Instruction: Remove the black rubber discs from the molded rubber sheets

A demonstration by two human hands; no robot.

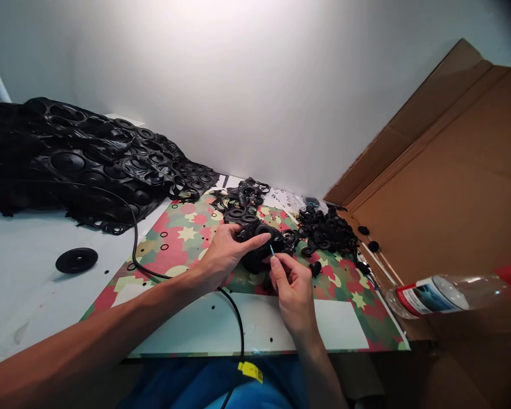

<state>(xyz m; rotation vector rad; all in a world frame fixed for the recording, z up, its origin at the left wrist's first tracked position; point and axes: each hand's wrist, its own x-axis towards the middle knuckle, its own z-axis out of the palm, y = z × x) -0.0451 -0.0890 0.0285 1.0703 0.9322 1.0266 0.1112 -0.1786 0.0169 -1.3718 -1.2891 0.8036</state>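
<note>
My left hand (234, 250) grips a black rubber sheet (255, 228) with round molded rings in it, thumb on top and fingers partly hidden beneath. In my right hand (290, 278) a thin, light-blue pointed tool (272, 250) is pinched between thumb and fingers, its tip at the sheet's edge close to my left thumb. Torn black rubber scrap (247, 194) lies just behind the hands. Off to the right of them is a pile of small black rubber parts (327, 228).
A large heap of black ringed rubber sheets (68, 153) covers the back left. One black disc (76, 260) lies on the white table. A black cable (135, 238) crosses the camouflage-patterned mat (183, 238). At right are a plastic bottle (434, 295) and a cardboard wall (451, 170).
</note>
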